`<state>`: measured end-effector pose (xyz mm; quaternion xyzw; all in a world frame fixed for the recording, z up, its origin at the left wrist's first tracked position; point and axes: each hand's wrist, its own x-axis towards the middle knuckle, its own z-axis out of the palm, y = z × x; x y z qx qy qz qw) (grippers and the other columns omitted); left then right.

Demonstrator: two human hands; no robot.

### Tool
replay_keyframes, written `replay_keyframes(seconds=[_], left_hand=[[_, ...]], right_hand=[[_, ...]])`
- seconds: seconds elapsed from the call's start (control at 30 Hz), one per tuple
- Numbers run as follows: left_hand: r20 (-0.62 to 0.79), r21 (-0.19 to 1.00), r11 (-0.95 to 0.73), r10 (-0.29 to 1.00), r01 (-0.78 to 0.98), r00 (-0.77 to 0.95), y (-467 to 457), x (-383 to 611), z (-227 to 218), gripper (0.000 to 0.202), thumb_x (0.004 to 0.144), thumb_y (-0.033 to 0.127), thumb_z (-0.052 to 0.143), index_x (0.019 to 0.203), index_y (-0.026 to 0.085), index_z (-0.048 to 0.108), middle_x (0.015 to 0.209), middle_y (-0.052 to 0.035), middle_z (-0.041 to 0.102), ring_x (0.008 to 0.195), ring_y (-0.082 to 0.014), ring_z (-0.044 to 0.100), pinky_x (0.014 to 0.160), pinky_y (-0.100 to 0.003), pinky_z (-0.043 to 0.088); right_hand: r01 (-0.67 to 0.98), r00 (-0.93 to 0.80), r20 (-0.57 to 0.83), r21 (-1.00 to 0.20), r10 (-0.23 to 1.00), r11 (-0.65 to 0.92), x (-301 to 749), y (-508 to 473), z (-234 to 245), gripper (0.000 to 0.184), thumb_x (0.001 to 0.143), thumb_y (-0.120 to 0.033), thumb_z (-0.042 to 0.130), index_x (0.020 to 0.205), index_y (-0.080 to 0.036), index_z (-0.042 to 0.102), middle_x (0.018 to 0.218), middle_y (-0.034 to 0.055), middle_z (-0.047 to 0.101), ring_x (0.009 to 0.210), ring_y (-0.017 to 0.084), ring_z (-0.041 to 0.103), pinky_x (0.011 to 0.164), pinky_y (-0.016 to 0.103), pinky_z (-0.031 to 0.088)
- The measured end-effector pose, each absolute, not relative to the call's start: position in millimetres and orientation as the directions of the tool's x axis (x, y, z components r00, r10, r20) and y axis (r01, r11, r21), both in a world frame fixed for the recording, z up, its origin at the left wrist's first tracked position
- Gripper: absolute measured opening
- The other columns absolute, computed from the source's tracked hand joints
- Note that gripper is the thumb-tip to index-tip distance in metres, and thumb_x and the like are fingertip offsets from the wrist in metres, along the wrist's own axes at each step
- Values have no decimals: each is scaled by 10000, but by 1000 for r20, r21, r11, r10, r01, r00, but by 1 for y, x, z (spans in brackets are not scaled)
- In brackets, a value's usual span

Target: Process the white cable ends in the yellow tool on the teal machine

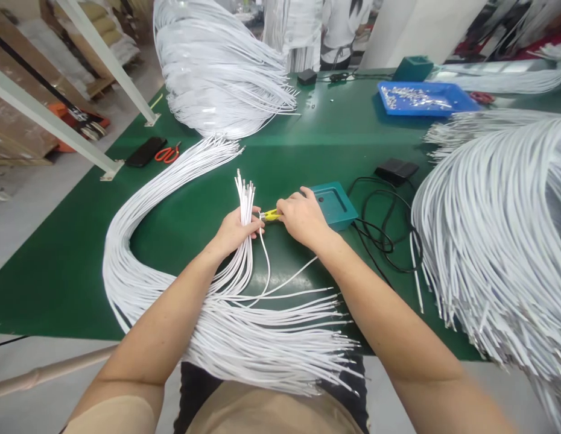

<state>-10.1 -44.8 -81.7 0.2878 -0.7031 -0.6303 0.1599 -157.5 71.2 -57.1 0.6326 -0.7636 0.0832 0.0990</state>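
My left hand (235,230) is closed around a bunch of thin white cables (245,196) whose tips stand up above my fist. My right hand (301,216) is closed on a small yellow-handled tool (271,214), its tip touching one cable end beside my left thumb. That single cable (268,265) hangs down in a loop between my wrists. Just behind my right hand lies a teal box (337,205) on the green table (81,259). More white cables (262,337) fan out across the table's front edge below my forearms.
Large heaps of white cables lie at the back (217,72) and right (497,229). Black cords (380,235) and a black adapter (396,170) sit right of the teal box. Red scissors (167,154), a black phone (145,151), a blue tray (420,98). People stand behind the table.
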Motion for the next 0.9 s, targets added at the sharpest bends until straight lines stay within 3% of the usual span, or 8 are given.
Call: replay_keyframes(seconds=[0.2, 0.5, 0.6, 0.7, 0.77, 0.9], left_hand=[[-154, 961, 82, -631, -263, -760, -47, -10, -83, 412, 664, 230, 682, 1041, 116, 561, 698, -39, 677, 541, -114, 601, 558, -234, 498], [-143, 946, 139, -635, -294, -759, -49, -12, -89, 405, 655, 245, 683, 1028, 119, 590, 690, -51, 690, 543, -135, 620, 582, -264, 524], [-148, 946, 135, -632, -296, -761, -48, -12, -88, 406, 653, 243, 686, 1027, 113, 594, 687, -55, 691, 532, -133, 617, 573, -261, 520], [-168, 947, 110, -631, -302, -757, -48, -12, -86, 412, 648, 241, 692, 1026, 109, 593, 687, -56, 691, 528, -132, 618, 570, -260, 515], [-180, 948, 95, -628, -304, -758, -48, -12, -85, 414, 648, 240, 695, 1026, 108, 592, 689, -56, 690, 535, -133, 620, 579, -262, 514], [-191, 948, 83, -627, -308, -756, -51, -8, -80, 429, 641, 247, 709, 1031, 111, 592, 695, -55, 685, 563, -141, 624, 604, -274, 513]], right_hand=[[-990, -135, 274, 6, -952, 142, -162, 68, -56, 94, 762, -157, 581, 848, -169, 617, 743, 59, 656, 859, 210, 508, 959, 372, 243], [-988, -151, 246, -1, -958, 155, -160, 69, -52, 96, 801, -197, 560, 845, -171, 641, 701, 65, 644, 861, 213, 505, 989, 398, 256], [-972, -231, 304, -28, -924, 234, -162, 75, -51, 195, 845, -268, 524, 963, -162, 638, 938, 102, 668, 1034, 250, 487, 1048, 496, 158], [-913, -392, 393, -49, -832, 406, -168, 82, -56, 352, 875, -293, 482, 1178, -130, 555, 1271, 171, 525, 1236, 316, 357, 1037, 583, 114], [-892, -432, 401, -59, -808, 448, -172, 83, -60, 406, 885, -304, 468, 1249, -127, 506, 1345, 182, 454, 1280, 336, 310, 1030, 597, 130], [-915, -393, 428, -94, -814, 393, -172, 85, -59, 385, 879, -277, 480, 1229, -123, 519, 1332, 181, 467, 1280, 323, 327, 1039, 569, 161]])
